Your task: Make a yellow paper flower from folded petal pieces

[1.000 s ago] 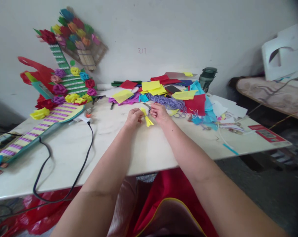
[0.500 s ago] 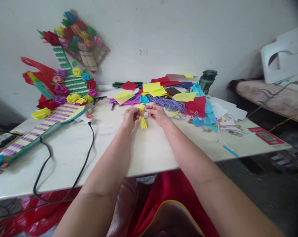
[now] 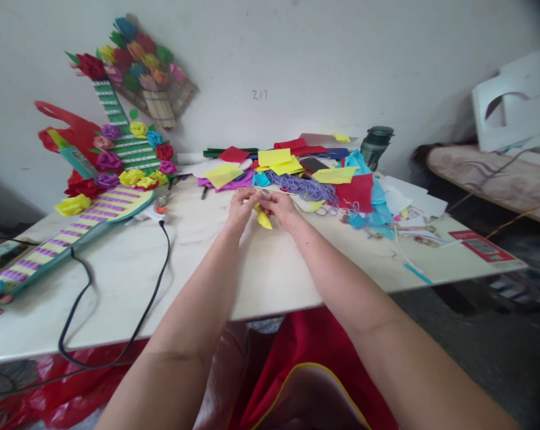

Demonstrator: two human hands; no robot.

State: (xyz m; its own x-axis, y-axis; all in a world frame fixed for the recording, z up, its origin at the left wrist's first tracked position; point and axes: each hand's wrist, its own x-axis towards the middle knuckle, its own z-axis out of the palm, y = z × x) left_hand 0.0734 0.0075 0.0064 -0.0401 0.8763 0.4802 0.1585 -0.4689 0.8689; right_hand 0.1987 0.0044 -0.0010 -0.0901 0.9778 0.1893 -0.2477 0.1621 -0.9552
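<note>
Both my hands meet above the middle of the table (image 3: 198,263). My left hand (image 3: 243,209) has its fingers closed on a small piece of yellow crepe paper (image 3: 264,220), whose gathered end hangs down below the fingertips. From the other side my right hand (image 3: 278,208) pinches the same paper, and its fingertips touch those of the left. A thin pale stick or strand shows just above the right fingers. Behind the hands lie a tangle of purple yarn (image 3: 308,187) and several yellow paper sheets (image 3: 275,157).
Red paper (image 3: 354,194) and blue crepe paper (image 3: 381,206) lie to the right, before a dark green bottle (image 3: 376,147). On the left are a striped high-heel-shaped board (image 3: 79,230) with paper roses, a black cable (image 3: 160,280) and a glue gun (image 3: 156,213).
My hands have come closer together, the right moving slightly left. The yellow paper, earlier hanging straight down between them, now tilts down to the right and is more covered by fingers.
</note>
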